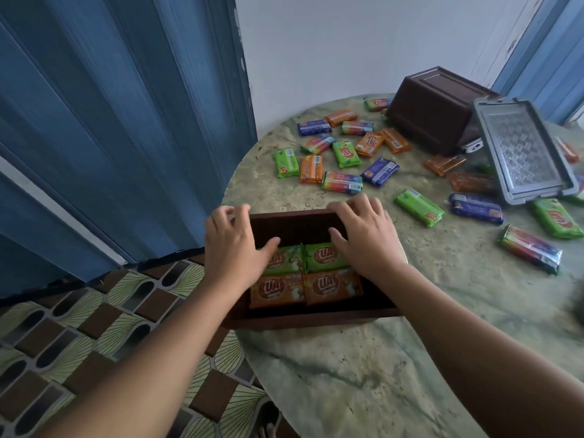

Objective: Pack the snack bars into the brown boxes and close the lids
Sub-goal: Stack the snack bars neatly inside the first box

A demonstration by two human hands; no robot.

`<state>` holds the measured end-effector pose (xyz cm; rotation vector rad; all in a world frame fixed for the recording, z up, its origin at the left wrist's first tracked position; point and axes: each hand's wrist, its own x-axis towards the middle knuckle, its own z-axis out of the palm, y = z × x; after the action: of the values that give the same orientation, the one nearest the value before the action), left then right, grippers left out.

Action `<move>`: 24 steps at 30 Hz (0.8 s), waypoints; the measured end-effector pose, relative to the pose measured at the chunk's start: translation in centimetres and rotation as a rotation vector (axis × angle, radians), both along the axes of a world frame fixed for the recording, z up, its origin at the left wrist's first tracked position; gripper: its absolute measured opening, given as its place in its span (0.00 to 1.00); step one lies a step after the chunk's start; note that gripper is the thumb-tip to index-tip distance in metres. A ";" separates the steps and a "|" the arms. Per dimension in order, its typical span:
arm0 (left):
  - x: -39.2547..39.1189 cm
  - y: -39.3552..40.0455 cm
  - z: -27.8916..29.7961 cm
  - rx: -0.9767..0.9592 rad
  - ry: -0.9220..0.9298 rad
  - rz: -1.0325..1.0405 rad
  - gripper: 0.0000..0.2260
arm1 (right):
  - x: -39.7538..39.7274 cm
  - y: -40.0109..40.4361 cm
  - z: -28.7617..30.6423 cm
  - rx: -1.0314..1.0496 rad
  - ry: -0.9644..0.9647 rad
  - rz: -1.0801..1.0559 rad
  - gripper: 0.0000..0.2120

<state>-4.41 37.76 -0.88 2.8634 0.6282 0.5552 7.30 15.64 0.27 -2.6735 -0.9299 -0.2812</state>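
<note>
An open brown box (303,319) stands at the near left edge of the round table. Inside lie two green snack bars (322,256) and two orange snack bars (331,287), side by side. My left hand (232,245) rests over the box's left rim, thumb on a green bar. My right hand (366,235) lies over the far right rim, thumb reaching into the box. Several loose snack bars (343,182) in green, orange, blue and rainbow wrappers are scattered across the table. A second brown box (437,102) lies tipped on its side at the back.
A grey patterned lid (523,150) leans out from the tipped box at the right. The marbled green table (363,368) ends just left of the near box, above a patterned tile floor (94,327). A blue folding door (110,121) stands to the left.
</note>
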 end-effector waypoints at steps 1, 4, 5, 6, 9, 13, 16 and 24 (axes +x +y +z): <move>0.5 0.4 -0.2 -0.046 0.106 0.049 0.37 | 0.6 0.0 0.3 -0.070 0.012 -0.015 0.25; 1.9 1.0 -0.6 -0.275 0.325 0.116 0.39 | 2.4 -0.4 0.6 -0.280 0.185 -0.033 0.31; 2.1 1.0 -0.6 -0.276 0.343 0.125 0.37 | 2.8 -0.5 0.5 -0.289 0.230 -0.033 0.29; 2.3 1.0 -0.7 -0.236 0.347 0.131 0.36 | 3.1 -0.5 0.3 -0.272 0.244 -0.038 0.26; 2.4 0.9 -0.8 -0.128 0.324 0.135 0.27 | 3.8 0.0 0.1 -0.240 0.250 -0.057 0.19; 3.0 1.3 -0.7 -0.125 0.274 0.110 0.14 | 4.5 0.1 -0.3 -0.228 0.289 -0.055 0.16; 4.1 2.3 -0.7 -0.130 0.258 0.083 0.11 | 4.8 0.3 -0.3 -0.209 0.296 -0.076 0.16; 9.4 6.0 -0.8 -0.124 0.282 -0.035 0.18 | 6.2 2.5 -0.5 -0.196 0.290 -0.216 0.16</move>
<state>5.03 43.80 -1.63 2.8497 0.6259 0.1013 13.55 18.14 -0.24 -2.8929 -0.6093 0.1601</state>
